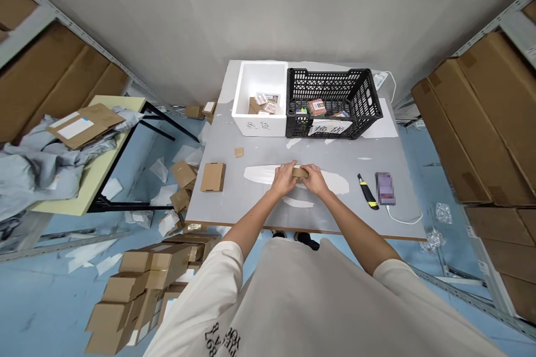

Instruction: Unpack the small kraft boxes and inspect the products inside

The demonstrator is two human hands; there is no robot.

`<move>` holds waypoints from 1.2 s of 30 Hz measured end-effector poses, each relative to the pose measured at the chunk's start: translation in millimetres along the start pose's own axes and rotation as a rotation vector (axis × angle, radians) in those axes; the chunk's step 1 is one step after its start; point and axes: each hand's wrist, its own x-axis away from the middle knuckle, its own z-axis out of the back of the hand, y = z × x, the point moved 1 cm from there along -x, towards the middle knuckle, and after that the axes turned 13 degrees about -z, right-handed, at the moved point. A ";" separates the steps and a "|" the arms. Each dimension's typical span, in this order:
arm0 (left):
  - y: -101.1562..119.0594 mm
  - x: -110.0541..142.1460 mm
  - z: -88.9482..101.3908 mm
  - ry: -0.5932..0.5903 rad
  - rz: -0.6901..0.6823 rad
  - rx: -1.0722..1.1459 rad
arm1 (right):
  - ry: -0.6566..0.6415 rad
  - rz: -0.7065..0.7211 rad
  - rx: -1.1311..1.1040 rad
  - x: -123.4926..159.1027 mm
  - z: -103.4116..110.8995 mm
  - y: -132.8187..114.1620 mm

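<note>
Both my hands meet at the middle of the grey table (251,201) around a small brown cardboard box (300,172). My left hand (283,178) grips its left end with curled fingers. My right hand (315,179) is closed on its right end. The box sits over a white worn patch on the tabletop. A flat brown carton (213,177) lies to the left of my hands, and a tiny cardboard piece (239,152) lies beyond it.
A white foam box (259,120) and a black plastic crate (360,117) with small packets stand at the table's back. A utility knife (367,192) and a phone (385,188) lie at right. Stacked cartons (138,290) sit on the floor at left; shelves flank both sides.
</note>
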 end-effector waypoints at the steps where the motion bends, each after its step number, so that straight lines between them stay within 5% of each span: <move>1: -0.3 0.1 0.9 -0.014 0.006 -0.010 | 0.005 0.007 -0.010 0.0 -1.6 -2.5; 14: -0.9 -6.7 -7.1 -0.121 -0.048 -0.065 | 0.004 -0.100 -0.364 9.5 -7.2 5.6; 24: -58.5 29.2 40.8 -0.117 0.122 -0.074 | -0.074 -0.325 -0.211 9.0 -36.1 17.2; 30: -79.3 48.7 11.9 0.008 0.258 0.148 | -0.025 -0.304 -0.185 11.0 -34.1 15.6; 36: -74.8 41.1 -28.1 0.061 0.327 0.391 | 0.053 -0.217 -0.154 6.6 -15.9 23.7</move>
